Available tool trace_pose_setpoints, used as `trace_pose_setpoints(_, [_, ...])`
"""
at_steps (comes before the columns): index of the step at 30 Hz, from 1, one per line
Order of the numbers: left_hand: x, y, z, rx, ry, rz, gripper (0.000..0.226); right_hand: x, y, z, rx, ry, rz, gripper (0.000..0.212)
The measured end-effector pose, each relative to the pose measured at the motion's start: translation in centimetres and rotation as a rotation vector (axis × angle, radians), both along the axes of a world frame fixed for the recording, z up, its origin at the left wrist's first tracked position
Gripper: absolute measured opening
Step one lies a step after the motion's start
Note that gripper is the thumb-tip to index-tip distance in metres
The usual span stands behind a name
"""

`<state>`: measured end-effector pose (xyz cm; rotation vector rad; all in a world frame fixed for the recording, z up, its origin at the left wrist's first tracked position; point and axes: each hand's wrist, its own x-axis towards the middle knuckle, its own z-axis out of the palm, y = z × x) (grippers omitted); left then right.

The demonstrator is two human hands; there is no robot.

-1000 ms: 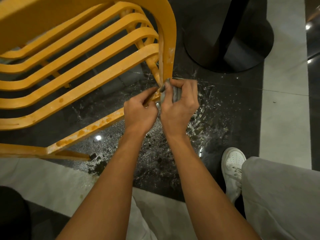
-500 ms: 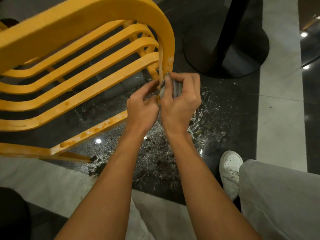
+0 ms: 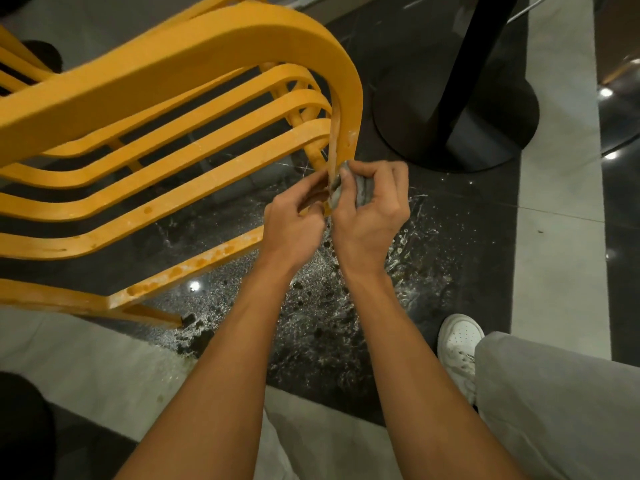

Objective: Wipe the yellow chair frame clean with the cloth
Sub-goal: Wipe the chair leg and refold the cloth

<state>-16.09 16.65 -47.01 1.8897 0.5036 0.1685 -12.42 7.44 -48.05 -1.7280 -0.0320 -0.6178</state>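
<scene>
Head view. Shows a yellow slatted chair frame (image 3: 194, 64) of curved painted bars, filling the frame from 9 to 12 o'clock, its broad outer loop bending down to the centre. Grips a crumpled grey cloth (image 3: 363, 192) in the right hand (image 3: 372, 220), fingers curled round it, and presses it against the lower end of that loop. Holds the same bar end from the 9 o'clock side with the left hand (image 3: 294, 228), thumb and fingers closed on the frame. Takes in a dark speckled stone floor (image 3: 349, 327) under both forearms, strewn with pale flecks and crumbs. Includes a black round pedestal base (image 3: 485, 136) at 1 o'clock, and a white sneaker (image 3: 457, 344) beside a grey trouser leg (image 3: 554, 410) at 4 o'clock.
</scene>
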Motion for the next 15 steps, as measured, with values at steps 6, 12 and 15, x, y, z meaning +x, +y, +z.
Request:
trace_pose_setpoints(6, [0.0,0.1,0.2,-0.027,0.006,-0.009,0.049,0.2,0.1,0.6,0.002,-0.039,-0.007,0.005])
trace_pose_setpoints(12, [0.4,0.4,0.2,-0.047,0.03,0.002,0.047,0.6,0.1,2.0,0.043,-0.088,-0.037,0.006])
trace_pose_setpoints(15, [0.0,0.3,0.2,-0.038,0.036,-0.003,0.049,0.3,0.0,1.4,0.006,-0.069,0.011,0.005])
